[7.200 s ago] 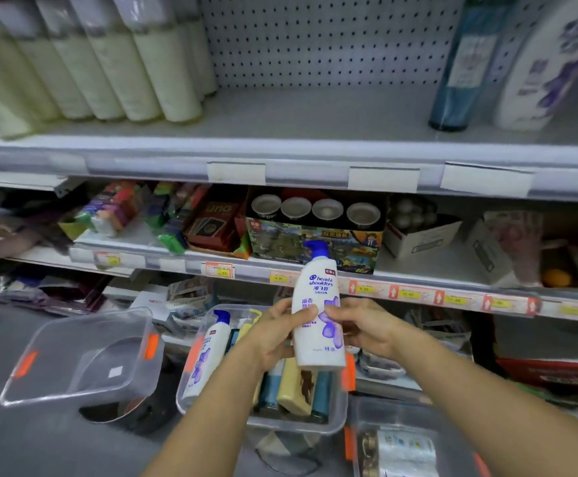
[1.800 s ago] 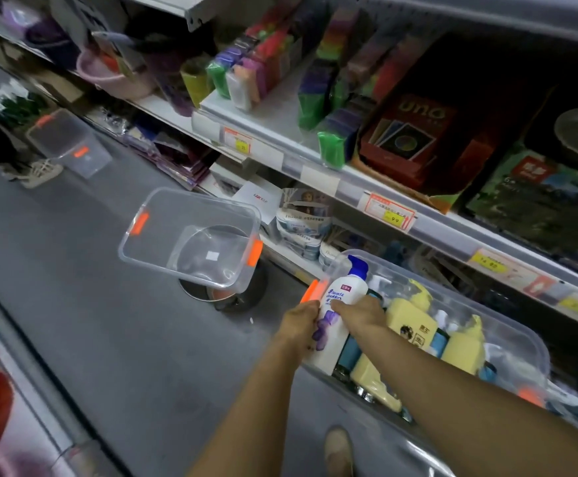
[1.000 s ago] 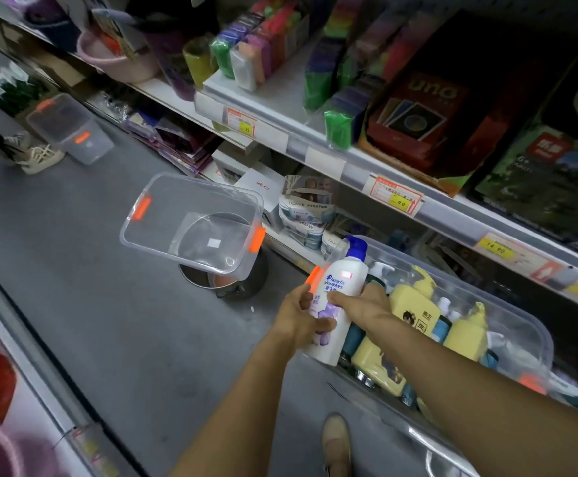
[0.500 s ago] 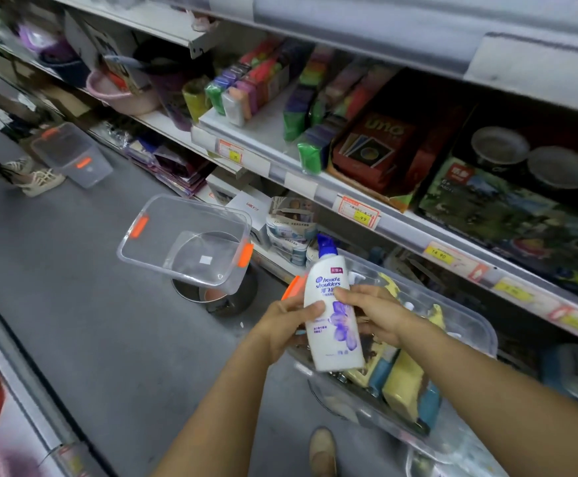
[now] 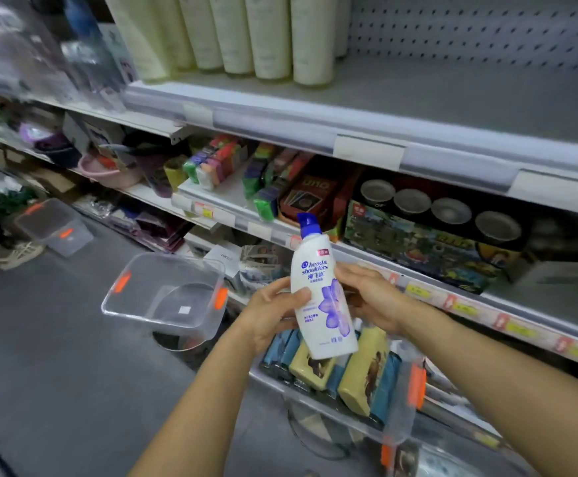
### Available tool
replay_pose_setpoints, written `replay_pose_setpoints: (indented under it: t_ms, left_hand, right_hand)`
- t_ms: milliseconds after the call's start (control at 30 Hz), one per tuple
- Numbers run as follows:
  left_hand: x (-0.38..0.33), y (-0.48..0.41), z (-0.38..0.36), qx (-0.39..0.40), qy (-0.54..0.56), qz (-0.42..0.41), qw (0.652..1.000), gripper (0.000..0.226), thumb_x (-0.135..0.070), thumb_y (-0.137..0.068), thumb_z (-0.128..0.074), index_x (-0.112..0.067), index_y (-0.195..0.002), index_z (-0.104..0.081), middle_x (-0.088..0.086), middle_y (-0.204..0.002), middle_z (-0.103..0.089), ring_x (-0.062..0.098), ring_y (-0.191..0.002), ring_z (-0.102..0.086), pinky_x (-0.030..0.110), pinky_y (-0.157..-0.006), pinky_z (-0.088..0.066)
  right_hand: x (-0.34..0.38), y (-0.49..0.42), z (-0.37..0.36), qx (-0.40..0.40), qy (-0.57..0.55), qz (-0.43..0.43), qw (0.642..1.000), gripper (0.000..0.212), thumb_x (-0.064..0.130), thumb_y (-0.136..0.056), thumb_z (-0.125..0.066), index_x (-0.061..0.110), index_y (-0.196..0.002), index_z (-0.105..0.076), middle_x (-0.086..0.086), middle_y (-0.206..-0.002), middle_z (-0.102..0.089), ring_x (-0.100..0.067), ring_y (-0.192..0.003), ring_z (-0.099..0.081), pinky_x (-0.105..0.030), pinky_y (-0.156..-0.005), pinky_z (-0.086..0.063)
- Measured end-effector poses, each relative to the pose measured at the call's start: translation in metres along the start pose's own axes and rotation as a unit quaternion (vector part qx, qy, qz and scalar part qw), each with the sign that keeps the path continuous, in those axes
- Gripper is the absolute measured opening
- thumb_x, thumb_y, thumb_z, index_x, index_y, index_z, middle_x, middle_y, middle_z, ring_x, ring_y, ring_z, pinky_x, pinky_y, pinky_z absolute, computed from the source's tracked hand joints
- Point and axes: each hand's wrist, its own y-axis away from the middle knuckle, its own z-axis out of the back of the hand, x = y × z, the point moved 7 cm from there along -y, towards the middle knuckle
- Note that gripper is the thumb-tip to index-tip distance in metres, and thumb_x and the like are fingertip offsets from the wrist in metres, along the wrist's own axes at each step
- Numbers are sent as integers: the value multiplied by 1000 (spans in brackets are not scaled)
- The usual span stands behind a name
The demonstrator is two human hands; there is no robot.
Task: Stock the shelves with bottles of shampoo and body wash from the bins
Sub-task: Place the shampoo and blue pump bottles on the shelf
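The person stands facing the shelving with a white shampoo bottle (image 5: 322, 294) held up between both hands. The bottle is nearly upright, its blue cap tipped a little to the left, the purple flower on the label facing them. The left hand (image 5: 270, 315) grips its left side, thumb laid across the front at mid-height and the fingers curled round behind. The right hand (image 5: 370, 297) holds the opposite side, its fingers wrapped round the back edge. The bottle hangs in the air directly above a clear bin (image 5: 397, 425) with orange latches, touching nothing but the two hands. In that bin, yellow bottles (image 5: 363, 370) and teal bottles (image 5: 389, 383) are packed side by side. A second clear bin (image 5: 119, 304) sits off to the left, apart from the hands. Higher up, the top shelf (image 5: 435, 98) carries a row of cream bottles (image 5: 270, 32) at its left end, well above the shampoo.
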Motion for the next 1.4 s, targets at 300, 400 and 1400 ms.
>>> replay_pose_setpoints:
  t_ms: [300,400,1400]
  left_hand:
    - [-80,28,-106,64,-46,-117,990,57,-19,-70,-82,-13,-124,-63,12,-104,-76,25,-85,-73,35,-69,-59]
    - [-98,37,-153,93,-61,-149,983,46,-16,-75,-76,-14,-120,-64,9,-102,-77,22,-84,-74,33,-67,-58]
    - [-203,34,-495,207,-170,-302,915,44,-4,-82,-78,-14,-123,-63,3,-107,-74,18,-96,-71,29,-77,-59]
  right_hand:
    - [83,111,60,-35,60,147,987,33,23,-93,-64,31,-125,-58,2,-109,-74,-15,-87,-73,-27,-68,-58]
    - [98,143,90,-55,69,177,980,51,21,-84,-76,31,-129,-55,-1,-113,-73,-23,-97,-73,-41,-83,-59]
    - [203,315,347,-299,46,378,875,37,12,-83,-76,16,-116,-58,-17,-101,-71,-28,-58,-64,-35,-45,-48]
